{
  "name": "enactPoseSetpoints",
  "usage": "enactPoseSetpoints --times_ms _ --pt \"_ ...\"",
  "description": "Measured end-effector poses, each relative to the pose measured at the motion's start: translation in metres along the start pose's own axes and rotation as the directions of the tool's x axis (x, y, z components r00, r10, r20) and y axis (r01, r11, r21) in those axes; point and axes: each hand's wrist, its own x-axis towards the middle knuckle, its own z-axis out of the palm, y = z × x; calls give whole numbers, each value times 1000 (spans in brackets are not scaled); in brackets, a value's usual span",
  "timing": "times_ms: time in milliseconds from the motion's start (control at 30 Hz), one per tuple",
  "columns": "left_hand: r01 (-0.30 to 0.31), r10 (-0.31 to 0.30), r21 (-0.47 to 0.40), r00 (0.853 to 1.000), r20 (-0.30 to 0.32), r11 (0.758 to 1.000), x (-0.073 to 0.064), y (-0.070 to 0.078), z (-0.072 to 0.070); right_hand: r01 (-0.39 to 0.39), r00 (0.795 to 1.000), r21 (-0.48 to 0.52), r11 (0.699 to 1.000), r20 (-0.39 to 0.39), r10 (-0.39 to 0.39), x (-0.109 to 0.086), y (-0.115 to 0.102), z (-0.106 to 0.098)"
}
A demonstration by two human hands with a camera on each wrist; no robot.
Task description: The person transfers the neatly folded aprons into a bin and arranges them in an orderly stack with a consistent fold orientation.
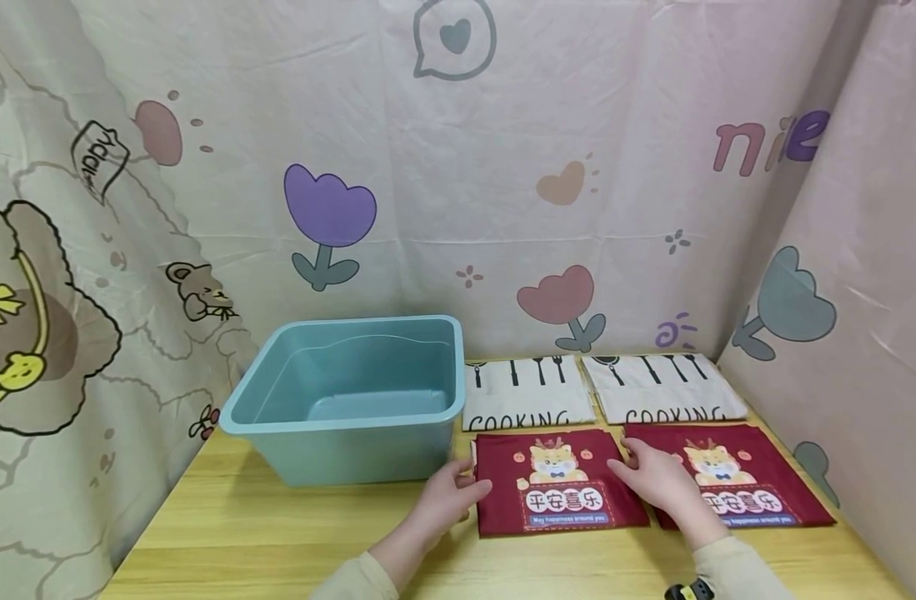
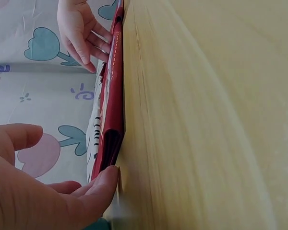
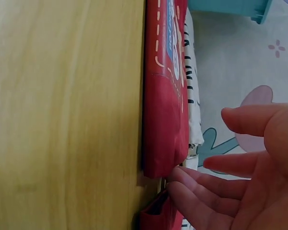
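Two folded dark-red cloths, each printed with a cartoon animal, lie side by side on the table: the left red cloth (image 1: 503, 467) and the right red cloth (image 1: 791, 475). My left hand (image 1: 446, 498) is at the left edge of the left cloth, its fingertips right at the fold and the thumb held apart above, as the left wrist view shows. Over the gap between the cloths is my right hand (image 1: 662, 479). In the right wrist view, its fingers (image 3: 211, 191) reach to the left cloth's right edge, with the thumb spread away. Part of the right cloth is hidden behind that hand.
A teal plastic bin (image 1: 367, 450) stands left of the cloths, with nothing visible inside. Behind the red cloths lie two folded white cloths, a left one (image 1: 528, 396) and a right one (image 1: 663, 390), printed with utensils and "COOKING". A patterned curtain (image 1: 442, 167) encloses the wooden table (image 1: 277, 533).
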Motion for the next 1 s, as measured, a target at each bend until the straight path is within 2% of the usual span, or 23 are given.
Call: enactPoseSetpoints --times_ms 167,400,667,833,1000 --pt "26 -26 -26 1000 11 999 1 0 1 -22 999 3 1000 30 22 2 1 0" --pt "87 -88 -79 996 -8 993 2 2 1 -32 998 45 998 51 30 5 6 1" --pt "76 -80 -122 996 -26 990 3 0 4 -39 998 103 994 52 34 6 9 3" --pt "58 -65 -214 998 -24 975 4 -3 5 -35 999 161 986 38 29 6 10 6" --pt "28 -36 -286 999 -23 958 3 -8 5 -48 999 269 962 32 41 5 13 7"
